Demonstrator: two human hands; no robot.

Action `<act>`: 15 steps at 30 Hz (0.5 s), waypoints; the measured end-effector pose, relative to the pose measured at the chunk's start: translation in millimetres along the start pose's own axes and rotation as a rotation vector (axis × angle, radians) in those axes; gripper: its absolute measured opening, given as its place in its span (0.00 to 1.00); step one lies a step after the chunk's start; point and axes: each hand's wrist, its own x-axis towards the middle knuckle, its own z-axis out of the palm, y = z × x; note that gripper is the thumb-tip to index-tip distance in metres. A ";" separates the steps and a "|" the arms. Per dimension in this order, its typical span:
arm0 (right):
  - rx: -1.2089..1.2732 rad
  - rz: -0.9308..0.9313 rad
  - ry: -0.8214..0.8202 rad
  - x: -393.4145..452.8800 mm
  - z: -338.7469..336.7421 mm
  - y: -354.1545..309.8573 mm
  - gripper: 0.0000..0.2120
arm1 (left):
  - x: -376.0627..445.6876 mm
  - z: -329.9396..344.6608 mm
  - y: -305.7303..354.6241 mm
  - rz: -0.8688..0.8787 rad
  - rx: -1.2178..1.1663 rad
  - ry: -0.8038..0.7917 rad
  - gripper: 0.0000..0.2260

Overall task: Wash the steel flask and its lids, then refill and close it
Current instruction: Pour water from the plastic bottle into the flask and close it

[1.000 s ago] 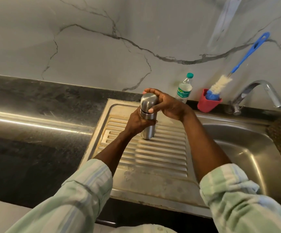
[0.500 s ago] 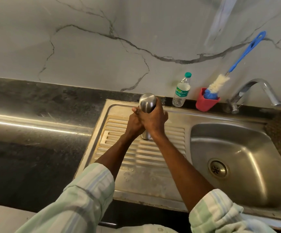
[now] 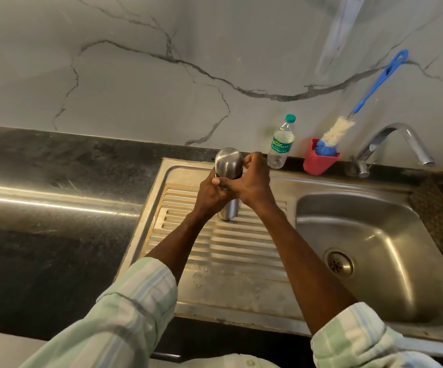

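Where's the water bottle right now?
In the head view, the water bottle stands against the wall behind the drainboard, between the flask and the red cup.

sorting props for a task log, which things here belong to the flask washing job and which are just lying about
In the job: upright steel flask, domed steel cap, left hand, right hand, steel sink, chrome tap, blue-handled bottle brush.

Lying about: clear green-capped water bottle, red plastic holder.

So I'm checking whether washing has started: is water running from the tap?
No, the tap spout shows no stream, and the sink basin below looks dry around its drain.
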 end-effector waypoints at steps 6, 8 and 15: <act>0.297 0.010 -0.479 30.5 -40.4 -4.2 0.44 | -0.4 1.3 -0.7 -0.028 -0.067 0.011 0.33; 0.220 -0.005 -0.405 19.6 -33.6 -13.5 0.39 | -1.0 1.1 0.1 -0.012 -0.070 0.004 0.32; 0.239 0.050 0.240 -34.6 2.8 -3.0 0.22 | -4.6 -1.3 5.7 0.008 -0.078 0.002 0.32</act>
